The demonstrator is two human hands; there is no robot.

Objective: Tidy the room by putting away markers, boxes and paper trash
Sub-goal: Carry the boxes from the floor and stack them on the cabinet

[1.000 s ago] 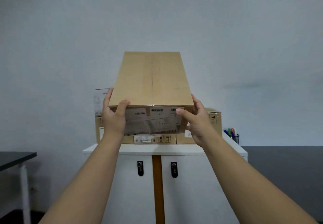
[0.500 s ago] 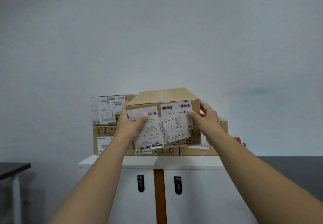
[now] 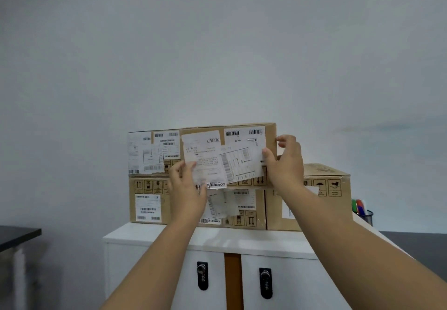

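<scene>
Box: brown cardboard box with white labels (image 3: 244, 140) sits on the lower boxes (image 3: 150, 201).
Left hand (image 3: 187, 188): flat on its front.
Right hand (image 3: 285, 162): grips its right edge.
Cup: dark mesh cup (image 3: 366, 216) holds markers (image 3: 359, 205), cabinet's (image 3: 217, 239) right edge.

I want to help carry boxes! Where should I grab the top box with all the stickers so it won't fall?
Probably hold the top box by its two short ends, one hand from each side. It is wide and flat, so its ends are easiest to reach. The right hand already holds its right end; the left hand touches the labelled front.
</scene>
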